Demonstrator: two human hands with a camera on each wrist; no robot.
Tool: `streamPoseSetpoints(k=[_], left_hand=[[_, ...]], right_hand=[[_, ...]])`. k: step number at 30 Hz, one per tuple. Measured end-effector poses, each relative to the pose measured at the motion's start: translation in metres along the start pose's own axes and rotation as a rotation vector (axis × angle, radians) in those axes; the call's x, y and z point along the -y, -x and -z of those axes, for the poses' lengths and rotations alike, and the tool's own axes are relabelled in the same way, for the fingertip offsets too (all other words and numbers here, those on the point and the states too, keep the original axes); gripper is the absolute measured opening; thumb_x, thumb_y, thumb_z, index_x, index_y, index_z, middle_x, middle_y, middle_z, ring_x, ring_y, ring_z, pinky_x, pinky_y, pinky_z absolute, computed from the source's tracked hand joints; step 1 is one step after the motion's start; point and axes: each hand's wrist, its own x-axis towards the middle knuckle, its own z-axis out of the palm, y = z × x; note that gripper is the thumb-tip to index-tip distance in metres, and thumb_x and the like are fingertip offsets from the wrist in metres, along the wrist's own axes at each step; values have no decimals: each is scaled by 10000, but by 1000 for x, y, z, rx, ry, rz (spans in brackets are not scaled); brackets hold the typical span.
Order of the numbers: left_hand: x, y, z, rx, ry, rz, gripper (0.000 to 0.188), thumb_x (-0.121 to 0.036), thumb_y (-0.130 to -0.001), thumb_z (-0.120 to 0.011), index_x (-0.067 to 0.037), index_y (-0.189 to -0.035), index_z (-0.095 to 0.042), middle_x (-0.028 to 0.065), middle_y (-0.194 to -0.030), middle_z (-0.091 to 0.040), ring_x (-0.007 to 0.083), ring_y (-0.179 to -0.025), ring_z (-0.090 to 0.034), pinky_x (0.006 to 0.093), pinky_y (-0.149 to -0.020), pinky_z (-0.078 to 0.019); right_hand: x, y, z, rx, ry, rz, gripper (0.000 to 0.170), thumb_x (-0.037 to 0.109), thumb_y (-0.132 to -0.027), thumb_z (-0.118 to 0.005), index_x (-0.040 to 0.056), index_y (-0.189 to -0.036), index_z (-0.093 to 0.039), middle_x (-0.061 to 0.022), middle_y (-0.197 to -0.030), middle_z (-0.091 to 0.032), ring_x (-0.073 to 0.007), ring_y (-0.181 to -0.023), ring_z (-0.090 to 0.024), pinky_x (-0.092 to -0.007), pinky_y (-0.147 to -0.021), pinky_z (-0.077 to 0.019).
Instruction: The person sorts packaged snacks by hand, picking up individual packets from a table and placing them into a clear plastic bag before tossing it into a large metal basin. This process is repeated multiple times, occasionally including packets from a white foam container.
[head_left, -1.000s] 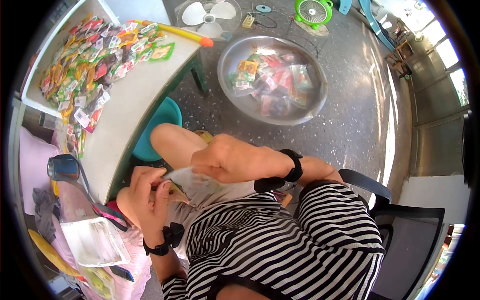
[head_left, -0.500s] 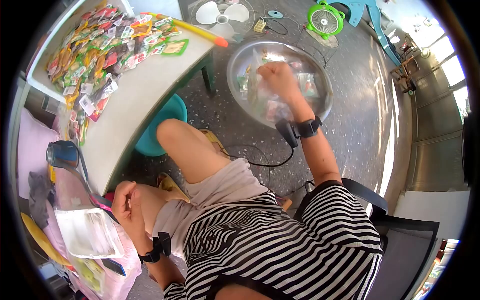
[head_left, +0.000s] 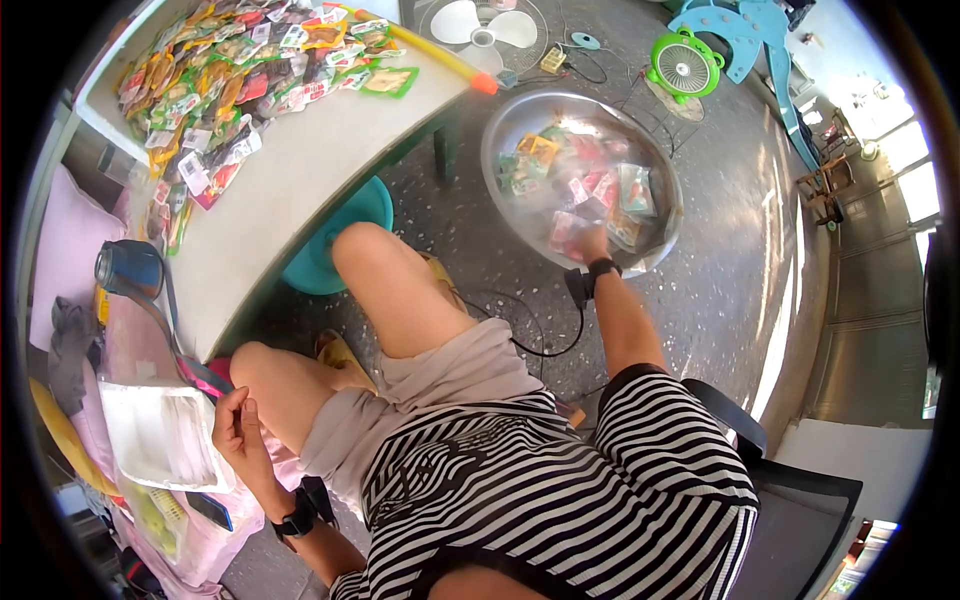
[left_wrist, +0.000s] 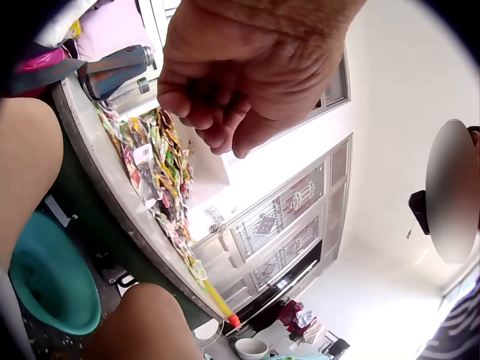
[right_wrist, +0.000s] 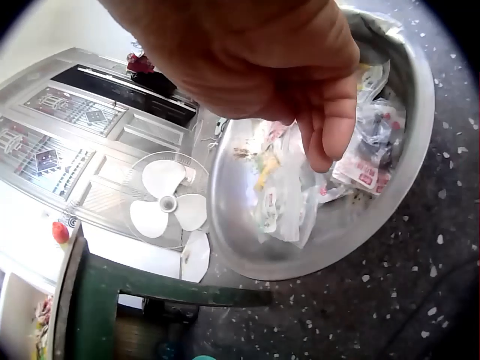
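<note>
A steel basin (head_left: 499, 211) stands on the floor, with several clear and printed packets (head_left: 636, 190) in it. My right hand (head_left: 592, 243) is over its near side. In the right wrist view the right hand (right_wrist: 277, 60) has its fingers bent loosely downward above the packets, and a clear bag (right_wrist: 289, 202) lies below them; I see nothing gripped. My left hand (head_left: 240, 435) is raised beside the left knee, away from the basin. The left wrist view shows the left hand (left_wrist: 251, 71) with loosely curled fingers and nothing held.
At the left, a table (head_left: 330, 150) bears a white box (head_left: 95, 110) and a pile of small packets (head_left: 215, 75), plus a yellow stick (head_left: 430, 50). A teal basin (head_left: 375, 210) sits under the table edge. Fans (head_left: 685, 68) and a white tray (head_left: 165, 435) are around.
My right hand has gone from the lap, where both hands held a clear bag, out over the basin, then back to its near side. The left hand has let go and lowered slightly.
</note>
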Motion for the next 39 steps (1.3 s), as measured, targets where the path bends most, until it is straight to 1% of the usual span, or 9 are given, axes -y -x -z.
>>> streamPoseSetpoints(k=[2, 3, 7, 9, 16, 20, 26, 31, 39], left_hand=[[2, 2, 4, 10, -18, 3, 105, -43, -929, -607, 37, -996, -624, 3, -874, -549, 62, -777, -485, 182, -699, -394], [4, 2, 6, 14, -13, -3, 104, -38, -928, -607, 38, -996, -623, 2, -874, -548, 62, -777, -484, 181, -698, -395], [3, 1, 3, -17, -11, -41, 93, -3, -908, -606, 38, -989, -627, 13, -863, -570, 74, -768, -511, 200, -691, -419], [-5, 2, 0, -48, -62, -80, 97, 11, -885, -624, 37, -978, -633, 36, -851, -591, 86, -754, -537, 214, -677, -434], [3, 15, 25, -170, -168, -140, 107, 3, -858, -656, 28, -962, -657, 35, -789, -610, 86, -677, -531, 224, -598, -409], [23, 17, 72, -396, -395, -176, 95, 28, -790, -651, 29, -884, -662, 148, -765, -637, 249, -614, -609, 324, -567, -458], [100, -7, 161, -835, -1016, -130, 249, 3, -752, -654, 1, -1000, -680, 157, -909, -614, 363, -934, -564, 437, -791, -462], [127, -31, 199, -542, -1386, 190, 113, -40, -734, -607, -18, -774, -710, 157, -884, -647, 320, -930, -591, 462, -753, -432], [137, -31, 212, -697, -1061, 144, 85, -111, -726, -641, -50, -684, -681, 122, -749, -663, 334, -790, -613, 474, -713, -447]], right_hand=[[-21, 2, -41, 108, -1205, -497, 188, 103, -882, -520, 7, -823, -671, -144, -781, -716, -218, -592, -685, -333, -449, -540], [-27, 5, -54, 104, -1416, -591, 197, 105, -890, -501, 1, -849, -664, -160, -791, -715, -230, -591, -684, -342, -442, -539], [16, 21, -26, 51, -1152, -638, 186, 129, -887, -500, 2, -860, -633, -196, -816, -705, -240, -591, -678, -343, -451, -544], [12, 16, -20, 19, -1255, -310, 178, 160, -882, -540, 2, -899, -621, -181, -833, -709, -219, -592, -678, -334, -458, -541], [128, 4, 76, 47, -1226, -32, 290, 233, -909, -612, 14, -1097, -639, -100, -839, -703, -124, -636, -646, -228, -538, -525], [187, 11, 114, 139, -1208, 206, 292, 251, -948, -602, 48, -1156, -630, -66, -877, -707, -84, -683, -638, -209, -577, -513], [267, 41, 149, 146, -1111, 369, 265, 238, -966, -587, 35, -1125, -644, -55, -821, -701, -66, -620, -614, -187, -547, -497], [321, 55, 155, 202, -1013, 462, 286, 242, -966, -590, 25, -1145, -635, -64, -820, -699, -82, -620, -614, -195, -558, -497], [371, 99, 163, 295, -855, 591, 277, 206, -969, -571, 2, -1149, -623, -75, -827, -699, -95, -652, -628, -214, -582, -505]])
